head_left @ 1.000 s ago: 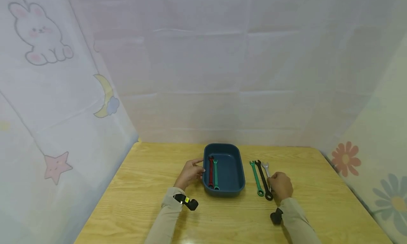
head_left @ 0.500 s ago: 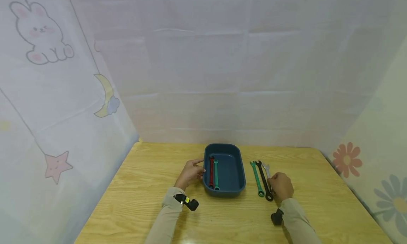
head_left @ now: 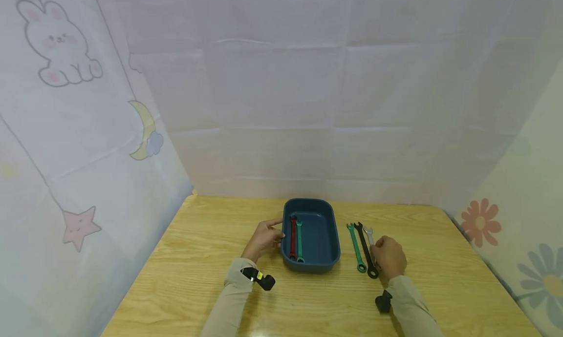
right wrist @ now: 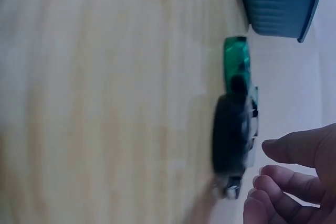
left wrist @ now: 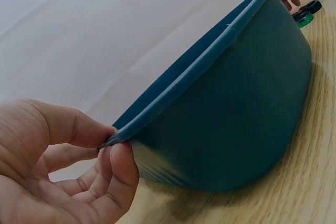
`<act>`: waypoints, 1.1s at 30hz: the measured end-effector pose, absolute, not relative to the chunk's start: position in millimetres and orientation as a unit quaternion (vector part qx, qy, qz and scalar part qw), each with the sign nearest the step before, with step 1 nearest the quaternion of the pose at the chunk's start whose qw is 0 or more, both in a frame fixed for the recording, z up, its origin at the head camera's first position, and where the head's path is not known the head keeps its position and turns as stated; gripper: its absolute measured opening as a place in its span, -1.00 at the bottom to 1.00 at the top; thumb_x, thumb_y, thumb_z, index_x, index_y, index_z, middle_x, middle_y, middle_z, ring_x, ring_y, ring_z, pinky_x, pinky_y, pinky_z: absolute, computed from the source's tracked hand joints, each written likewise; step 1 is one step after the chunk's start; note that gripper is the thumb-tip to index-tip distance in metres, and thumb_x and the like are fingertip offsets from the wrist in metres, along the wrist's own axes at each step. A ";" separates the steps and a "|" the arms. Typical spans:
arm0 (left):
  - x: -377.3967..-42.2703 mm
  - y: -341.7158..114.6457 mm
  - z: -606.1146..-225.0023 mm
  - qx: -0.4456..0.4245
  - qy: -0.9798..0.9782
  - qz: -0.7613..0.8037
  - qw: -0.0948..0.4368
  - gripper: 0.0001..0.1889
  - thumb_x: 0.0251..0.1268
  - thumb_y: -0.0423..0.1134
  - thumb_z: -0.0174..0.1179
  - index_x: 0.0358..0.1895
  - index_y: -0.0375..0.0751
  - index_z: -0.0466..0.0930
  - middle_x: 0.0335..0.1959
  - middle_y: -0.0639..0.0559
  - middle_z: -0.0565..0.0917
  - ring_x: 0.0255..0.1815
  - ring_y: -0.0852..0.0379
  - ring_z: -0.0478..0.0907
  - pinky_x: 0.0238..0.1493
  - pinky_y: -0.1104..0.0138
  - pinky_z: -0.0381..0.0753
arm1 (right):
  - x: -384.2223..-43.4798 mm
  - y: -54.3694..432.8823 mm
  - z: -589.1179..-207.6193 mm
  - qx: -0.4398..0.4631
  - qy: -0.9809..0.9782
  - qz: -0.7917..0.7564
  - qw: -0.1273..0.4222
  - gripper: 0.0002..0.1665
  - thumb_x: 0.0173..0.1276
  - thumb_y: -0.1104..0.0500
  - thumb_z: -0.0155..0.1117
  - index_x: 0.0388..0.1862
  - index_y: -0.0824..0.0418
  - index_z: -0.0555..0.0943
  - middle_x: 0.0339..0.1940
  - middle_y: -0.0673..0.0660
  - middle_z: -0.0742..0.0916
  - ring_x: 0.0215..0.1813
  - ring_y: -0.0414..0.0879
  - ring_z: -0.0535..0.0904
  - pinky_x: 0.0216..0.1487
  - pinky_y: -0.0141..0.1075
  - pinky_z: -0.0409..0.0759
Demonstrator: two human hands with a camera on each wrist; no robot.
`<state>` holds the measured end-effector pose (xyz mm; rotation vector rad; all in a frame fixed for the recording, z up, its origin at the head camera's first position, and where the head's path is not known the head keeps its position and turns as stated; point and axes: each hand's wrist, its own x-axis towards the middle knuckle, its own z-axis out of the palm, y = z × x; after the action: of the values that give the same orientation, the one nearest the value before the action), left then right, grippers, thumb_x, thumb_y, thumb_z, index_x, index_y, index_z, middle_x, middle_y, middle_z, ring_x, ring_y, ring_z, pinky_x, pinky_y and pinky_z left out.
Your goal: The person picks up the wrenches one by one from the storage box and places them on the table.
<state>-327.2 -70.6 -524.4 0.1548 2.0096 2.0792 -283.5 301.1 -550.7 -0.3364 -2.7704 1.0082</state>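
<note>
My left hand [head_left: 264, 238] pinches the rim of a dark blue plastic bin [head_left: 310, 265], thumb on top and fingers below, as the left wrist view shows. Inside the bin lie a red wrench [head_left: 292, 237] and a green wrench [head_left: 300, 242], side by side. To its right, a second green wrench [head_left: 356, 246], a black wrench [head_left: 366, 249] and a silver wrench [head_left: 368, 233] rest on the table. My right hand [head_left: 389, 257] is at the silver wrench and hides its lower part. In the right wrist view, a gap shows between thumb and fingertips.
The wooden table [head_left: 193, 278] ends at a pale cloth backdrop [head_left: 272, 132] behind the bin. Printed cloth walls stand at left and right. A small black camera [head_left: 266, 281] is strapped to the left wrist, another camera [head_left: 383, 302] to the right.
The head view has shifted very slightly. Both hands, the bin and the wrenches keep practically the same places.
</note>
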 end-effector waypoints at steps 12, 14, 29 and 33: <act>-329.9 -70.7 -522.9 0.055 0.691 0.710 0.126 -0.34 0.19 -0.55 0.12 0.45 -0.36 0.32 -0.54 -0.06 0.56 -0.54 0.15 0.46 -0.48 0.32 0.54 | -284.9 278.5 -528.1 -0.073 -0.911 0.375 0.158 -0.76 0.32 0.26 0.34 -0.16 0.45 0.67 -0.38 0.28 0.71 -0.50 -0.04 0.56 -0.57 -0.25 0.47; -329.9 -70.3 -523.1 0.053 0.694 0.707 0.125 -0.34 0.19 -0.55 0.13 0.44 -0.36 0.33 -0.53 -0.07 0.58 -0.54 0.15 0.47 -0.48 0.32 0.55 | -284.8 276.0 -525.3 -0.067 -0.909 0.380 0.158 -0.75 0.31 0.26 0.36 -0.16 0.46 0.66 -0.37 0.29 0.71 -0.49 -0.03 0.56 -0.56 -0.26 0.47; -328.2 -70.0 -523.3 0.054 0.691 0.711 0.123 -0.34 0.19 -0.55 0.13 0.44 -0.40 0.31 -0.52 -0.08 0.61 -0.56 0.17 0.50 -0.50 0.33 0.55 | -290.1 257.3 -518.4 -0.021 -0.888 0.421 0.182 -0.79 0.32 0.28 0.37 -0.17 0.43 0.69 -0.38 0.27 0.70 -0.54 -0.07 0.63 -0.51 -0.32 0.63; -327.8 -70.1 -524.1 0.055 0.694 0.708 0.123 -0.35 0.20 -0.55 0.13 0.44 -0.40 0.31 -0.51 -0.09 0.61 -0.55 0.17 0.50 -0.49 0.33 0.56 | -290.9 253.9 -520.2 -0.023 -0.884 0.439 0.158 -0.75 0.33 0.27 0.38 -0.13 0.46 0.67 -0.38 0.26 0.70 -0.53 -0.06 0.64 -0.51 -0.36 0.64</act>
<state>-327.8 -70.1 -524.1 0.1597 2.0229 2.0639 -290.9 253.9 -520.2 -0.0657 -2.5284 1.2549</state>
